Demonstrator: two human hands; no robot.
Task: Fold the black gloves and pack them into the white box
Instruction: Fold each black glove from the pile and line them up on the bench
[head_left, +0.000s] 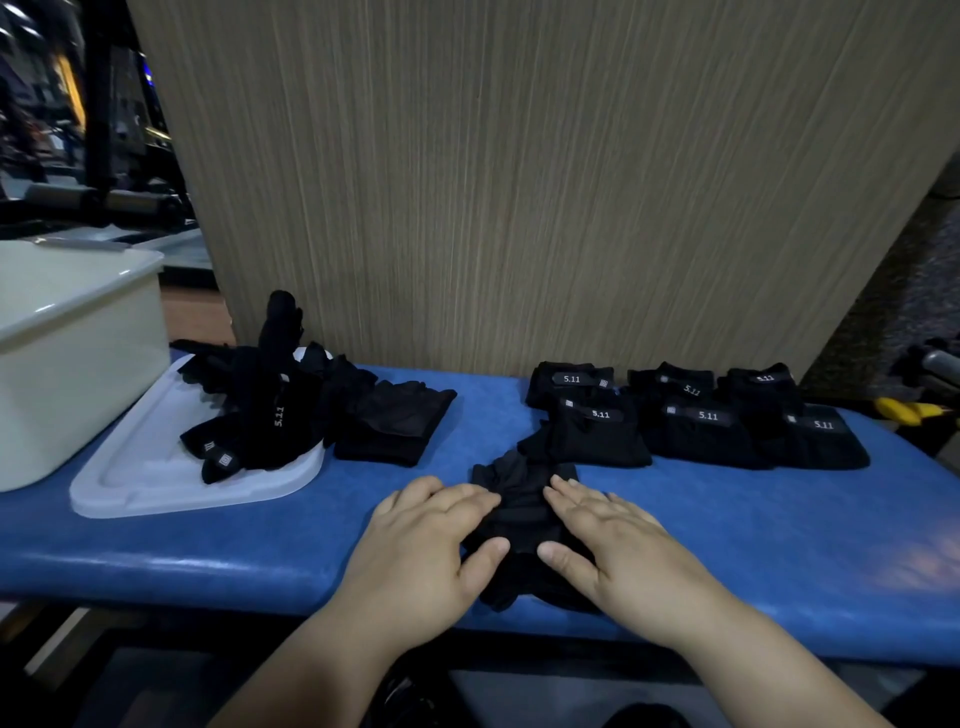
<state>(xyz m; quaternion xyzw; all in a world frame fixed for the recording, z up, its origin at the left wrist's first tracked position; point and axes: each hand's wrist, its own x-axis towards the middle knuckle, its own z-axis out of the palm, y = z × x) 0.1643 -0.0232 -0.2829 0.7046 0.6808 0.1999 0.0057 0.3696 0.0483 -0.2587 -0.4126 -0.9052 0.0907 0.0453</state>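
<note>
Our left hand (431, 530) and right hand (618, 540) press flat, gripping nothing, on the glove (521, 512) at 6 o'clock; we should crease evenly.

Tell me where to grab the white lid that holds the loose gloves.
Probably best to take the white lid by its bare near rim, coming from the front: the white box crowds its left side and the loose gloves cover its far right.

Place: your packing station, seemingly inside a workshop.
Signs: blue padded desk (208, 551), rows of folded branded gloves (706, 431), white box (78, 374) beside you.
Backdrop: wood-grain panel (519, 182); dark metal frame (101, 104) with rollers.
</note>
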